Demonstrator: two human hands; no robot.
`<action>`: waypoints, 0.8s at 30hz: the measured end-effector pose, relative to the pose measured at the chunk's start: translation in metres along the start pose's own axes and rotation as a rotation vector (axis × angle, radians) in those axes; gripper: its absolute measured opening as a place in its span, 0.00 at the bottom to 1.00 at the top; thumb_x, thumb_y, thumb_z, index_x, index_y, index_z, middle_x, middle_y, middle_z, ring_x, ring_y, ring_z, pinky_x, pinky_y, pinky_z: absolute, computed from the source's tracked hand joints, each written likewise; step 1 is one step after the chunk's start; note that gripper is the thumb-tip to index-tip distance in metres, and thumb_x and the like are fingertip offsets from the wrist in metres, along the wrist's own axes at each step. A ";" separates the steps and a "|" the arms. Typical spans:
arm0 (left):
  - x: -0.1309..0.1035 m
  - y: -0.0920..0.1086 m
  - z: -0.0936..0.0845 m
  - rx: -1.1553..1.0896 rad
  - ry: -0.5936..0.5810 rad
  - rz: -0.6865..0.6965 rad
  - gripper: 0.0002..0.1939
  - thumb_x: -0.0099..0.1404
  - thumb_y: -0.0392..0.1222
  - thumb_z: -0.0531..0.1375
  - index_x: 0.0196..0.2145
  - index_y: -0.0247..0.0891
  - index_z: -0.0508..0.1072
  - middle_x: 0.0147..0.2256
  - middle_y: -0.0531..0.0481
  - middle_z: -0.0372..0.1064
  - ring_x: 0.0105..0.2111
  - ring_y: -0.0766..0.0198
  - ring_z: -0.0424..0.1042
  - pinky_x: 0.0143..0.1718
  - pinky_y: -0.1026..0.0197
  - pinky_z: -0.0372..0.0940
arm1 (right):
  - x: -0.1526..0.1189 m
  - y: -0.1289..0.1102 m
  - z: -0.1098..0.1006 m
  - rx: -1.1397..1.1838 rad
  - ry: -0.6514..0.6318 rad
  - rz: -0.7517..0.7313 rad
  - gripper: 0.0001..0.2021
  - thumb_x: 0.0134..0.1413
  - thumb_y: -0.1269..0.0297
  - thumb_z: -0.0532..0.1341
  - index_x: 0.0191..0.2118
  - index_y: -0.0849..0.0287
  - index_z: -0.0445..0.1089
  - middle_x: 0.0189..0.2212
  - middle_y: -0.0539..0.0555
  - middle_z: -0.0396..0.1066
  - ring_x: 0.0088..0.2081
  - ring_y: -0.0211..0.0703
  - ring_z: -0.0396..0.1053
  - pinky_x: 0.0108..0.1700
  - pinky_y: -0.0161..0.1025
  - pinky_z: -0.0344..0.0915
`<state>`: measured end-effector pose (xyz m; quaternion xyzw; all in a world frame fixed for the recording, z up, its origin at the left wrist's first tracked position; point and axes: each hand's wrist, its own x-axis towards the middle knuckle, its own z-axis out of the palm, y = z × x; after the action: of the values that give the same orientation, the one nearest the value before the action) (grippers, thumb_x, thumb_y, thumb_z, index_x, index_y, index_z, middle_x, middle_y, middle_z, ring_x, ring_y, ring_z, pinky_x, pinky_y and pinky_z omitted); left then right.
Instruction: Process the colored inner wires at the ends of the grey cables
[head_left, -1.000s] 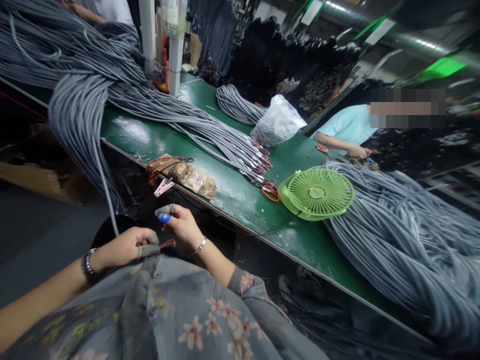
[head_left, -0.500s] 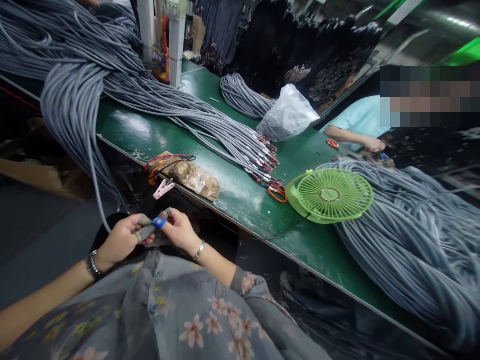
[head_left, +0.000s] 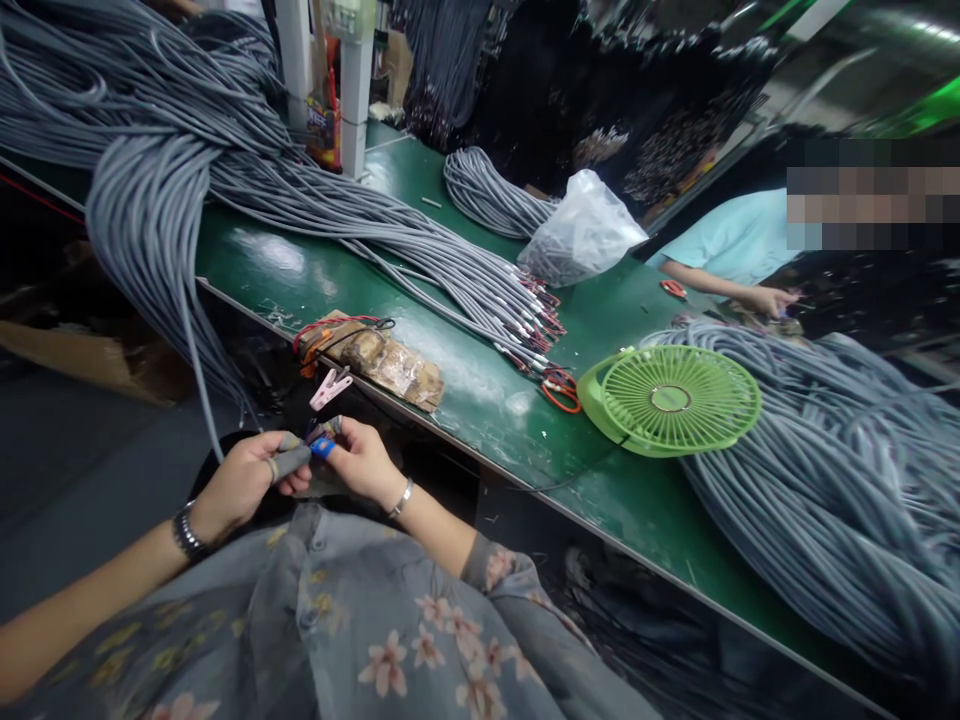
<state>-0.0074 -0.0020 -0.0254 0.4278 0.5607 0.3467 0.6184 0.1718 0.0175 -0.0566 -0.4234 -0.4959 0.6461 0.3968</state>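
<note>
Beside the green table (head_left: 480, 410), the left hand (head_left: 234, 482) and right hand (head_left: 365, 467) have drawn together, so both pinch, nearly closed, at thin dark wires (head_left: 310, 430) (tips hidden), a gray cable (head_left: 203, 400) running down to the left.

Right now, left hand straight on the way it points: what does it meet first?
Likely the blue-wrapped thumb of the right hand; depth between them is unclear.

Green table (head_left: 480, 410) (glossy) carries gray cables (head_left: 390, 235) and fan (head_left: 671, 400).
</note>
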 end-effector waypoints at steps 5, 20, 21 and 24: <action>-0.003 0.000 0.007 -0.191 0.129 -0.016 0.16 0.41 0.50 0.78 0.22 0.42 0.78 0.20 0.48 0.77 0.22 0.58 0.75 0.24 0.60 0.64 | 0.001 0.010 0.005 0.082 0.031 0.046 0.23 0.50 0.48 0.80 0.30 0.52 0.68 0.24 0.44 0.69 0.26 0.38 0.65 0.30 0.37 0.70; -0.008 0.009 0.008 -0.124 0.170 0.023 0.21 0.39 0.56 0.78 0.16 0.42 0.74 0.17 0.52 0.71 0.16 0.68 0.66 0.20 0.65 0.54 | 0.004 -0.002 -0.006 0.190 -0.059 0.088 0.25 0.48 0.41 0.81 0.35 0.53 0.73 0.28 0.46 0.75 0.27 0.37 0.68 0.30 0.35 0.70; -0.007 0.010 0.007 -0.117 0.158 0.026 0.21 0.39 0.56 0.78 0.16 0.42 0.74 0.16 0.52 0.70 0.16 0.68 0.65 0.20 0.65 0.54 | 0.005 -0.002 -0.006 0.227 -0.047 0.093 0.26 0.48 0.40 0.81 0.35 0.54 0.73 0.29 0.47 0.76 0.27 0.37 0.69 0.31 0.34 0.70; -0.007 0.012 0.004 -0.123 0.107 0.026 0.22 0.41 0.56 0.79 0.18 0.42 0.73 0.16 0.53 0.69 0.16 0.69 0.62 0.20 0.64 0.54 | 0.009 0.000 -0.006 0.351 0.012 0.124 0.26 0.56 0.38 0.79 0.35 0.55 0.74 0.31 0.49 0.77 0.28 0.36 0.70 0.33 0.35 0.72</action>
<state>-0.0038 -0.0041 -0.0120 0.3771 0.5649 0.4109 0.6082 0.1747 0.0278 -0.0591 -0.3813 -0.3464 0.7432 0.4270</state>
